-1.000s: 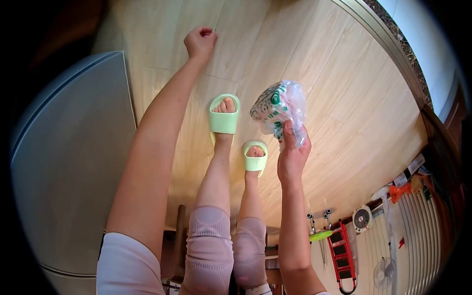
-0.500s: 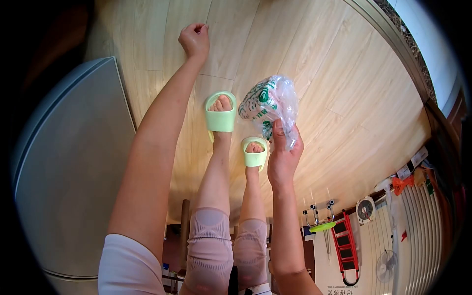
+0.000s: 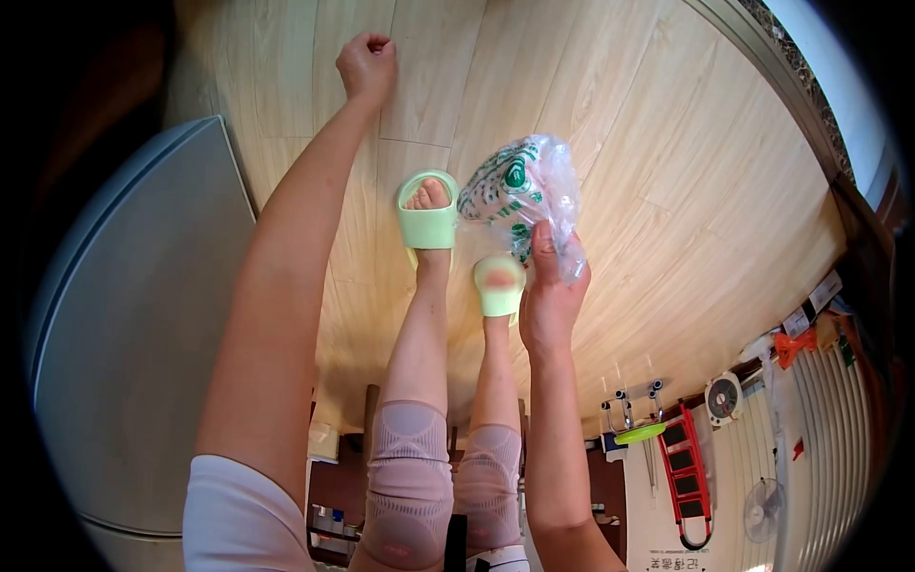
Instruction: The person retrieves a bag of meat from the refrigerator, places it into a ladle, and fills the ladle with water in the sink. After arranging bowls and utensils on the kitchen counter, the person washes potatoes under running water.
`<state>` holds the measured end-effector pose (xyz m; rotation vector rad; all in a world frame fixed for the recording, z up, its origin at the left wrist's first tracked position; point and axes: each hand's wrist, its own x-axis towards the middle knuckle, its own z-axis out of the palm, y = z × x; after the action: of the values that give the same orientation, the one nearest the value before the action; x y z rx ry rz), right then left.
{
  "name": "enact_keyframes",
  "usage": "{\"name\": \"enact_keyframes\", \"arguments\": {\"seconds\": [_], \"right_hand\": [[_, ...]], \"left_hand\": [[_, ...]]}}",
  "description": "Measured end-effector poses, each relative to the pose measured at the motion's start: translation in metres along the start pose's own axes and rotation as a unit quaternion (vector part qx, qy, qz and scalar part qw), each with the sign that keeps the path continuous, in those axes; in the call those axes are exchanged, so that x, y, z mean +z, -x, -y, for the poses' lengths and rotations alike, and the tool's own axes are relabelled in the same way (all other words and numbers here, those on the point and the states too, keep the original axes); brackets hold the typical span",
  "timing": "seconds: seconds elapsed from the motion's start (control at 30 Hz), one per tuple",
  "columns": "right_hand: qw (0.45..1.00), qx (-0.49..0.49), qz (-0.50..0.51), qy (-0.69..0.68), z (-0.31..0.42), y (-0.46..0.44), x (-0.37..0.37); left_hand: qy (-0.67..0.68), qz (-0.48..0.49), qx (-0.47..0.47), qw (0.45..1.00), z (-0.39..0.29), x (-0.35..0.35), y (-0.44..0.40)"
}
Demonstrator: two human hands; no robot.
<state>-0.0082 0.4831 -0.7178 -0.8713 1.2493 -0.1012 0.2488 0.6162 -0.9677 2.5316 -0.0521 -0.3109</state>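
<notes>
Clear plastic bag with green print, at 1 o'clock, is held above the pale wood-plank floor. The right hand is closed on its gathered near end, thumb uppermost, presumably to keep the contents bunched beyond the grip; forearm near upright in view. The left hand, at 11 o'clock, is loosely fisted, no object visible, arm extended.

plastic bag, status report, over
Right hand: grip closed on plastic bag. Left hand: curled, nothing visible in it. Nearby: feet in green slippers on wood floor.
</notes>
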Motion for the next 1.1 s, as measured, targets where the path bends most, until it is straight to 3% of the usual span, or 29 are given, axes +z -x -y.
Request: {"name": "enact_keyframes", "arguments": {"seconds": [0.37, 0.67, 1.1], "right_hand": [[1.0, 0.003, -0.023, -0.013, -0.004, 0.0, 0.003], [1.0, 0.003, -0.013, 0.002, -0.006, 0.001, 0.0], [1.0, -0.001, -0.014, 0.0, -0.007, 0.003, 0.0]], "left_hand": [[0.048, -0.007, 0.034, 0.998, 0.008, 0.0, -0.006], [-0.025, 0.071, 0.133, 0.988, -0.001, -0.016, -0.012], [-0.11, 0.088, 0.158, 0.977, -0.01, -0.011, -0.015]]}}
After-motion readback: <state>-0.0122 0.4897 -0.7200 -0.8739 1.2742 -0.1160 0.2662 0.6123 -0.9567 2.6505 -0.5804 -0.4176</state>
